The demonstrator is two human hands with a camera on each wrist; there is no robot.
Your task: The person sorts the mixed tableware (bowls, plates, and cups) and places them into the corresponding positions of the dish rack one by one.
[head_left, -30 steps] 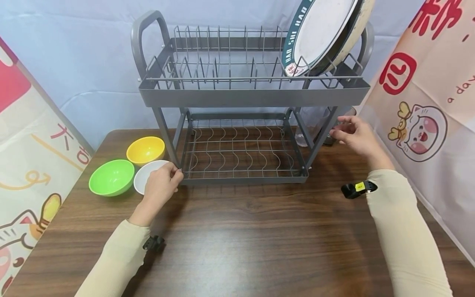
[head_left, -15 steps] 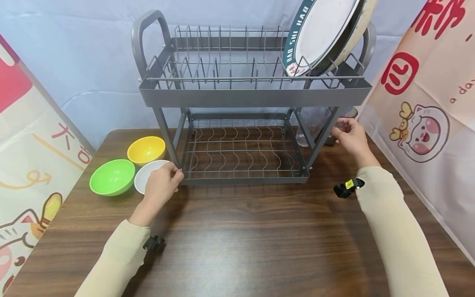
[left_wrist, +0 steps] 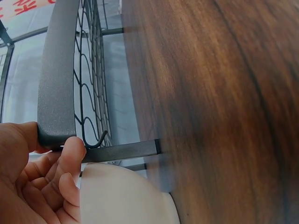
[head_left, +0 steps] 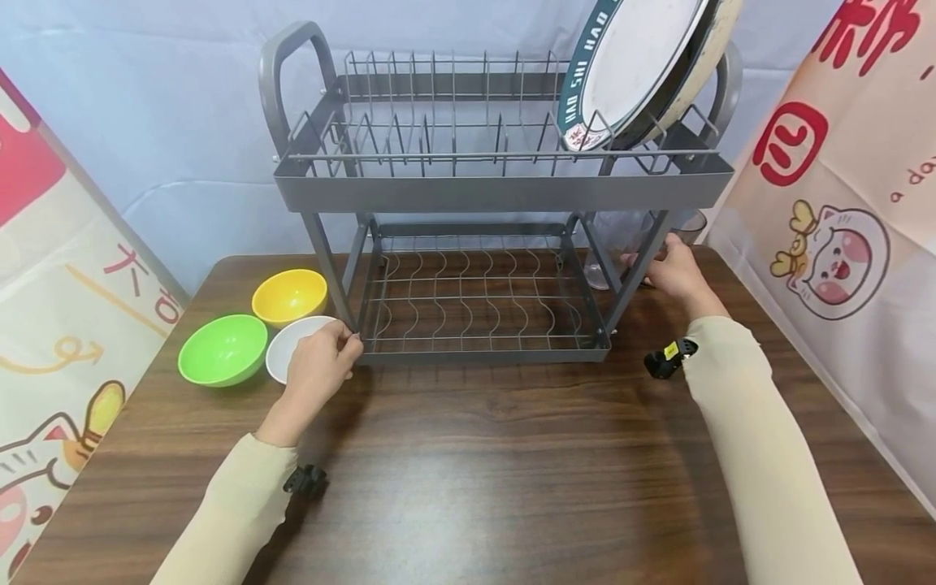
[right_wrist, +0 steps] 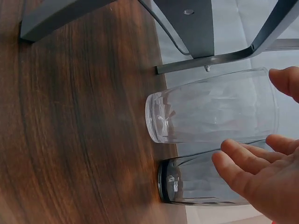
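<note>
A grey two-tier dish rack [head_left: 504, 193] stands on the table. My left hand [head_left: 318, 361] pinches its lower front left corner, thumb on one side and fingertip on the other in the left wrist view. Beside the rack's right side, my right hand [right_wrist: 261, 172] reaches toward a clear drinking glass [right_wrist: 210, 112]. Its thumb and fingers are spread apart near the glass's rim, and I cannot tell whether they touch it. A smoky grey glass [right_wrist: 210, 179] stands next to the clear one, partly behind the fingers. In the head view the rack's leg and the hand hide much of both glasses.
Left of the rack sit a yellow bowl [head_left: 288, 296], a green bowl [head_left: 223, 351] and a white bowl [head_left: 283, 349], partly behind my left hand. Large plates [head_left: 636, 65] lean in the upper tier's right end. Printed cloth hangs at both sides.
My right hand has moved leftward, in behind the rack's right leg and closer to the clear glass. My left hand keeps its pinch on the rack's corner.
</note>
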